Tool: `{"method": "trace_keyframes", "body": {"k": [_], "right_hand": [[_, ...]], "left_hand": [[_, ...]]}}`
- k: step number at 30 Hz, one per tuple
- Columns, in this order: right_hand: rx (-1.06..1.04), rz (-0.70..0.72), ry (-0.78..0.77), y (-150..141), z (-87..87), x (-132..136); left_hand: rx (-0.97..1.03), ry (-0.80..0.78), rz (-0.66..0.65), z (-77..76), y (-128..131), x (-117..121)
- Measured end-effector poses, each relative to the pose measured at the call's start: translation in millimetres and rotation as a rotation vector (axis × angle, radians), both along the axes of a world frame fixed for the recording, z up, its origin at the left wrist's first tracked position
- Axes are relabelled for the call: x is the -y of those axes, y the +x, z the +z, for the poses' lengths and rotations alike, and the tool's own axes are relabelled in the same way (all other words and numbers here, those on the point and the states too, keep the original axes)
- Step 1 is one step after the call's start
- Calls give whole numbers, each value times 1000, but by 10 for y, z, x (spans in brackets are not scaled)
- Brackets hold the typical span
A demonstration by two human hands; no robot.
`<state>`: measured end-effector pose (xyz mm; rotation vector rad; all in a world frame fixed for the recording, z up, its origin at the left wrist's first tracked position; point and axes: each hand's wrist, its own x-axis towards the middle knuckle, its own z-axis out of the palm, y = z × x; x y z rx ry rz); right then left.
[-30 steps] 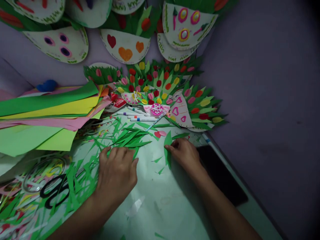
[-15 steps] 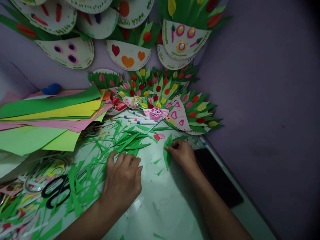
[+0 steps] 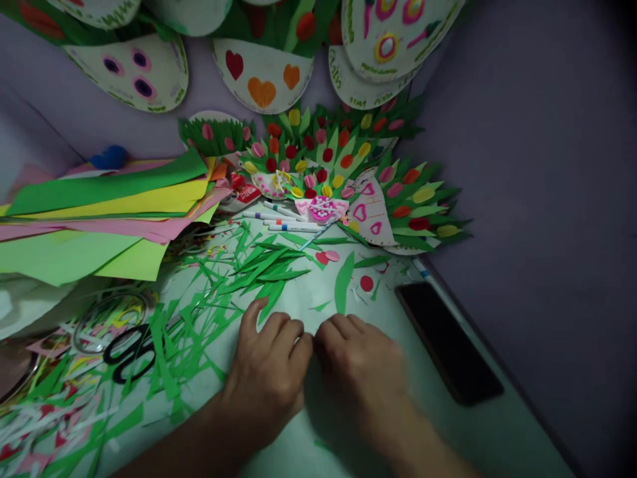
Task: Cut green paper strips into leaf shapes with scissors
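Observation:
In the head view my left hand [image 3: 273, 375] and my right hand [image 3: 363, 372] meet low over the pale table [image 3: 293, 438], fingertips nearly touching. Both have curled fingers; anything pinched between them is hidden. Just beyond my right hand lies a green paper leaf [image 3: 343, 284], and a red paper circle [image 3: 367, 283] is to its right. A pile of cut green leaves [image 3: 263, 265] sits past my left hand. Green paper scraps [image 3: 166, 358] spread to the left, with black-handled scissors [image 3: 130, 355] among them.
Coloured paper sheets [image 3: 109, 192] are stacked at the left. A phone [image 3: 450, 342] lies near the right edge, beside the purple wall [image 3: 537, 199]. Markers [image 3: 288, 224] and paper-plate tulip crafts [image 3: 371, 212] stand at the back, with more plates [image 3: 263, 76] on the wall.
My right hand has let go of the green leaf, which now lies on the table, and moved back toward me. My left hand has shifted right, so the two hands have come together.

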<state>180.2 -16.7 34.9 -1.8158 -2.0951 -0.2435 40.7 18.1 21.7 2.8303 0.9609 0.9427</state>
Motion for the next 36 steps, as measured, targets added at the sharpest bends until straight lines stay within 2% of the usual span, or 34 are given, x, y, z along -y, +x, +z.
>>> {"method": "trace_keyframes", "body": {"k": [4, 8, 13, 19, 24, 29, 33, 36], "right_hand": [[-98, 31, -20, -60, -250, 182], [-207, 40, -51, 91, -374, 329], [-196, 56, -19, 209, -387, 388], [-189, 50, 72, 210, -414, 405], [-174, 196, 0, 245, -415, 442], [-214, 193, 39, 197, -433, 493], [-240, 208, 40, 159, -439, 518], [-252, 219, 27, 156, -450, 518]], "left_hand": [[-41, -86, -67, -213, -64, 51], [-31, -185, -90, -303, -167, 76], [-12, -232, -120, -317, -218, 72], [-48, -102, -199, -359, -215, 26], [-82, -107, -243, -327, -218, 28], [-135, -182, -172, -260, -176, 110], [-174, -181, -191, -303, -133, 193], [-180, -205, -154, -329, -125, 248]]}}
